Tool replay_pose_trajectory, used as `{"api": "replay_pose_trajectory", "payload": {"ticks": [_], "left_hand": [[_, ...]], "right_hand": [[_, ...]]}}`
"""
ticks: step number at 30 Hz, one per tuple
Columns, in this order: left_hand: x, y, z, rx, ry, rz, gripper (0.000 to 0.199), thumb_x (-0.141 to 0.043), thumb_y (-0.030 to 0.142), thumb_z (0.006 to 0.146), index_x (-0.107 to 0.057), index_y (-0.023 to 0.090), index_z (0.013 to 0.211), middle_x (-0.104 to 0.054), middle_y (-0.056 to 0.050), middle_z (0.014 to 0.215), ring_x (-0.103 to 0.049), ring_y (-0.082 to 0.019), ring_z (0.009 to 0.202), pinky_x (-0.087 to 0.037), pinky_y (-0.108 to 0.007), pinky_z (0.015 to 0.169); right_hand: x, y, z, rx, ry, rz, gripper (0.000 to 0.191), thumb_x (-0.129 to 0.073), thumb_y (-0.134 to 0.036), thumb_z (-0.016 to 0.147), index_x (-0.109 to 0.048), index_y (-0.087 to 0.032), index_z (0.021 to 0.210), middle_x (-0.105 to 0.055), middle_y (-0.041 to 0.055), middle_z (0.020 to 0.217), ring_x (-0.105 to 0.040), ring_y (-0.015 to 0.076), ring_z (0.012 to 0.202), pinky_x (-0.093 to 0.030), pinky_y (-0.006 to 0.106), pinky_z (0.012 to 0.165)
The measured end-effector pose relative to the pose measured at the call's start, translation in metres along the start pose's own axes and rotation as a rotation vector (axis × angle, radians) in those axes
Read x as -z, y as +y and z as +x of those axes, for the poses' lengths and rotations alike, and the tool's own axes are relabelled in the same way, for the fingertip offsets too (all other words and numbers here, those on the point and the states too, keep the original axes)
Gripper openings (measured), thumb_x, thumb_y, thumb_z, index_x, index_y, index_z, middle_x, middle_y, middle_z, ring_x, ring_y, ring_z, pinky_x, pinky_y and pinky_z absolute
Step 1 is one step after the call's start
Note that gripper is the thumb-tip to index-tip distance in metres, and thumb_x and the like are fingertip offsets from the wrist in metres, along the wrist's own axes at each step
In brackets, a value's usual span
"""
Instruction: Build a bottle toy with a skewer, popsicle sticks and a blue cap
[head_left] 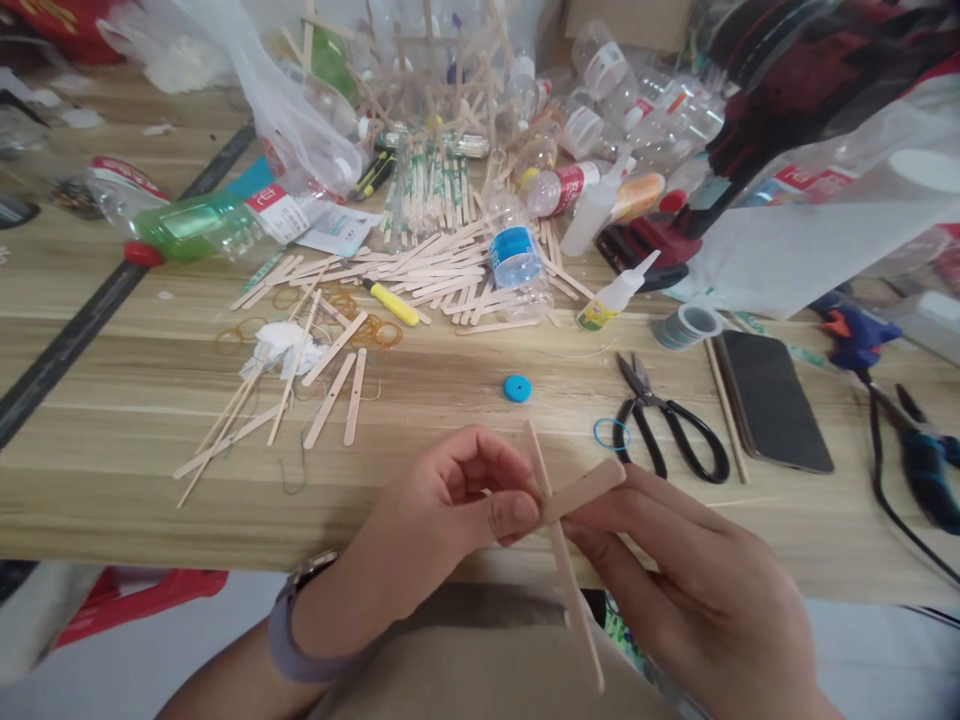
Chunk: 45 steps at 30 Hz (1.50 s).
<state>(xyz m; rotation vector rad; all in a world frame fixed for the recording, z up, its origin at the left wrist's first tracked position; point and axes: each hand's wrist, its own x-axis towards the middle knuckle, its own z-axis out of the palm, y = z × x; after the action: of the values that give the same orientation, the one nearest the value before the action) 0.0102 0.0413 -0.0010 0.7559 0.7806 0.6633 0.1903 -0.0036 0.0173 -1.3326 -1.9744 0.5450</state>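
Note:
Two flat wooden sticks cross each other in front of me, a short one (589, 490) over a long one (576, 600). My left hand (465, 500), with a watch on its wrist, pinches the crossed sticks near their crossing from the left. From the right, my right hand (690, 580) grips them with thumb and fingers just beside the crossing. The long stick slants down toward my lap. Just beyond the hands a blue disc (517, 388) with a small centre hole lies on the table (450, 380).
Scissors (664, 410), a blue rubber band (612, 434) and a phone (776, 400) lie at right. A glue bottle (616, 293) and yellow-handled tool (394, 303) sit farther back, near piled sticks (427, 265) and plastic bottles. Loose sticks (330, 400) lie at left.

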Motion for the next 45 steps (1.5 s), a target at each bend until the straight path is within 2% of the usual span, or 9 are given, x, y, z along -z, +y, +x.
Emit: {"api": "replay_pose_trajectory", "payload": {"ticks": [4, 11, 17, 23, 27, 31, 34, 38, 45], "left_hand": [[0.002, -0.001, 0.003, 0.077, -0.07, -0.042, 0.032, -0.083, 0.032, 0.068, -0.057, 0.017, 0.076, -0.06, 0.004, 0.068, -0.051, -0.007, 0.06, -0.038, -0.019, 0.057], [0.005, -0.006, 0.006, 0.092, -0.216, -0.066, 0.037, -0.082, 0.04, 0.07, -0.053, 0.017, 0.07, -0.06, 0.003, 0.065, -0.054, -0.008, 0.061, -0.039, -0.021, 0.06], [0.004, -0.004, 0.006, 0.075, -0.181, 0.112, 0.043, -0.078, 0.051, 0.072, -0.05, 0.018, 0.07, -0.055, 0.004, 0.068, -0.046, -0.009, 0.062, -0.034, -0.022, 0.058], [0.002, -0.004, 0.005, 0.04, -0.189, 0.165, 0.042, -0.075, 0.051, 0.075, -0.049, 0.018, 0.069, -0.053, 0.003, 0.072, -0.044, -0.01, 0.064, -0.033, -0.024, 0.06], [0.001, -0.006, 0.005, 0.095, -0.185, 0.106, 0.043, -0.077, 0.05, 0.072, -0.048, 0.018, 0.074, -0.051, 0.005, 0.07, -0.043, -0.009, 0.063, -0.031, -0.023, 0.059], [-0.005, -0.005, 0.006, 0.114, -0.21, -0.055, 0.044, -0.081, 0.046, 0.07, -0.047, 0.019, 0.076, -0.059, 0.004, 0.071, -0.053, -0.009, 0.067, -0.037, -0.022, 0.066], [-0.01, -0.001, 0.007, 0.162, -0.22, -0.044, 0.044, -0.079, 0.052, 0.068, -0.052, 0.018, 0.076, -0.062, 0.003, 0.069, -0.055, -0.01, 0.067, -0.039, -0.023, 0.068], [-0.013, 0.004, 0.009, 0.192, -0.273, -0.028, 0.048, -0.077, 0.058, 0.066, -0.055, 0.017, 0.076, -0.06, 0.004, 0.065, -0.055, -0.01, 0.064, -0.042, -0.024, 0.069], [-0.013, 0.0, 0.011, 0.127, -0.282, -0.025, 0.046, -0.077, 0.056, 0.069, -0.057, 0.015, 0.074, -0.059, 0.002, 0.066, -0.053, -0.01, 0.061, -0.041, -0.025, 0.065]], "right_hand": [[0.002, -0.003, 0.003, 0.017, -0.033, 0.011, 0.028, -0.047, -0.003, 0.085, -0.066, -0.023, 0.083, -0.067, -0.0007, 0.072, -0.067, 0.0108, 0.063, -0.052, 0.017, 0.054], [0.007, -0.004, 0.007, 0.045, -0.069, 0.082, 0.03, -0.048, -0.002, 0.085, -0.069, -0.024, 0.084, -0.066, -0.0018, 0.069, -0.065, 0.01, 0.059, -0.051, 0.016, 0.053], [0.009, 0.0, 0.004, 0.071, -0.11, -0.005, 0.029, -0.046, -0.002, 0.087, -0.066, -0.022, 0.083, -0.061, -0.0023, 0.065, -0.06, 0.0099, 0.055, -0.048, 0.018, 0.051], [0.011, 0.001, 0.002, 0.091, -0.125, -0.051, 0.029, -0.045, 0.0, 0.086, -0.063, -0.022, 0.084, -0.057, -0.0029, 0.065, -0.057, 0.01, 0.055, -0.045, 0.019, 0.05], [0.012, 0.001, 0.001, 0.114, -0.12, -0.055, 0.028, -0.046, 0.001, 0.086, -0.062, -0.021, 0.084, -0.055, -0.0033, 0.065, -0.056, 0.0095, 0.056, -0.046, 0.019, 0.053], [0.01, 0.003, 0.001, 0.112, -0.052, -0.011, 0.029, -0.046, 0.0, 0.086, -0.065, -0.022, 0.085, -0.06, -0.0017, 0.067, -0.061, 0.0102, 0.058, -0.049, 0.019, 0.054], [0.012, 0.003, 0.002, 0.108, 0.003, 0.007, 0.031, -0.045, -0.001, 0.086, -0.068, -0.022, 0.084, -0.064, 0.0003, 0.069, -0.065, 0.0119, 0.06, -0.05, 0.02, 0.053], [0.018, 0.001, 0.007, 0.11, -0.031, 0.011, 0.032, -0.047, -0.002, 0.086, -0.07, -0.024, 0.083, -0.067, 0.0002, 0.071, -0.067, 0.0113, 0.062, -0.053, 0.018, 0.055], [0.016, 0.002, 0.006, 0.125, -0.024, 0.015, 0.027, -0.048, -0.004, 0.088, -0.067, -0.021, 0.08, -0.067, 0.0012, 0.072, -0.067, 0.0115, 0.067, -0.053, 0.019, 0.058]]}}
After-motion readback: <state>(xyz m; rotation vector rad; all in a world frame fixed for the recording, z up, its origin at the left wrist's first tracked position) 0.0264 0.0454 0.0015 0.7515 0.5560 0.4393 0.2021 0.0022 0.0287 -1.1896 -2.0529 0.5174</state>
